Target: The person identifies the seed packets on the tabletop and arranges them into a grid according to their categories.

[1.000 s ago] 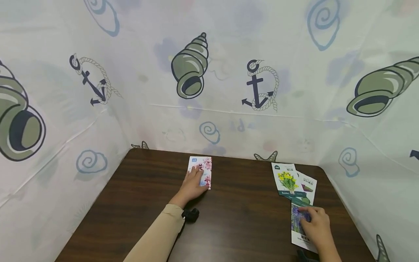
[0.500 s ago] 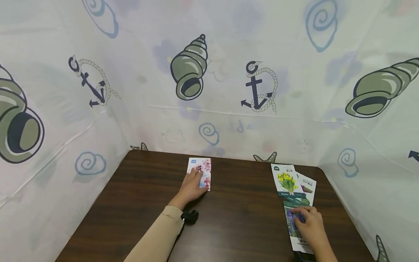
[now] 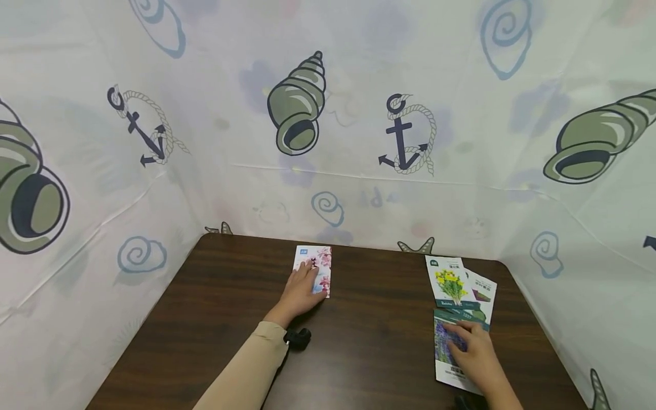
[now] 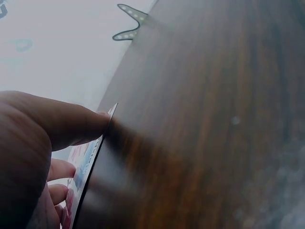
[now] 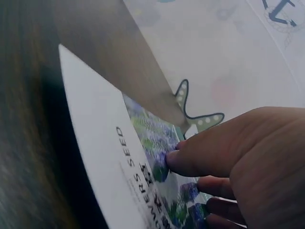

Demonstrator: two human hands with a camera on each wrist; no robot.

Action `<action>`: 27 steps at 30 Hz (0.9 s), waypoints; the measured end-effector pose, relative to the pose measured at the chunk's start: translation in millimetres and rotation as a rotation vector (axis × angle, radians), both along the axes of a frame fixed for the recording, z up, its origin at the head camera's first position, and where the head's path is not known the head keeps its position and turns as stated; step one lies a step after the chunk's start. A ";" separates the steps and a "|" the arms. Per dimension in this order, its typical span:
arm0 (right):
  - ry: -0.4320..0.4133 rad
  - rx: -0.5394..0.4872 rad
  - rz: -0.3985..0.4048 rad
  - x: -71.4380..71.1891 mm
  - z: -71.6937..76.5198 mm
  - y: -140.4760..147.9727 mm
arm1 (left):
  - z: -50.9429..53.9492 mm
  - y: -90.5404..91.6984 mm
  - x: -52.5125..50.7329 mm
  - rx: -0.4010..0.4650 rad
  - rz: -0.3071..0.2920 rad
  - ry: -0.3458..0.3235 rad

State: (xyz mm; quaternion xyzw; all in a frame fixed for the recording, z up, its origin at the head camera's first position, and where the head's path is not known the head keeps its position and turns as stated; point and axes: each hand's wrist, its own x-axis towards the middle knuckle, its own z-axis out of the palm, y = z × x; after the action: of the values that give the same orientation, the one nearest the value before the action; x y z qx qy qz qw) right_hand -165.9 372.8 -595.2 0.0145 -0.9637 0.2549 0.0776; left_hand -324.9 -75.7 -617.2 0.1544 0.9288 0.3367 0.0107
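The left hand (image 3: pixel 298 290) lies with spread fingers on a white packet with pink blossoms (image 3: pixel 325 273) near the table's back edge; its thumb touches the packet's edge in the left wrist view. At the right, the right hand (image 3: pixel 478 356) rests its thumb and fingertips on the purple-flower seed packet (image 3: pixel 445 353), whose near end stands off the table in the right wrist view (image 5: pixel 90 119). Just behind it lies a packet with yellow flowers (image 3: pixel 451 283), partly over another packet (image 3: pixel 484 287) with a green and purple picture.
The dark wooden table (image 3: pixel 379 341) is bordered by a white cloth (image 3: pixel 359 142) printed with shells and anchors at the back and both sides. A black band with a device (image 3: pixel 298 339) sits on the left wrist.
The right hand and the purple-flower packet have moved left, out from the right side to below the yellow-flower packet. The left hand has stayed on its packet.
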 end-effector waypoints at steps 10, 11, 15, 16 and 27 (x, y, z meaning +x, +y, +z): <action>-0.011 -0.042 0.024 0.8 -1.3 -7.4 | 9.9 3.3 6.8 -0.033 0.008 0.026; -0.004 -0.042 0.025 0.7 -1.9 -7.5 | 10.3 3.6 7.1 -0.032 0.008 0.026; 0.039 -0.052 0.041 -1.1 -3.7 -9.6 | 11.0 4.1 6.0 -0.054 0.011 0.021; 0.050 -0.059 0.046 -1.7 -3.9 -10.5 | 10.9 4.1 5.5 -0.062 0.012 0.019; 0.010 -0.190 0.154 -2.2 -1.5 -25.5 | 7.5 2.0 4.0 -0.053 0.007 0.024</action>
State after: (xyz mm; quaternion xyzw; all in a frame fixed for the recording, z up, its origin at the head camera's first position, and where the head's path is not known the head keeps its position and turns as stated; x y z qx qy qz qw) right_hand -168.1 347.2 -596.8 0.0822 -0.9308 0.3504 0.0639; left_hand -320.9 -73.8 -609.7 0.1547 0.9380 0.3101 0.0025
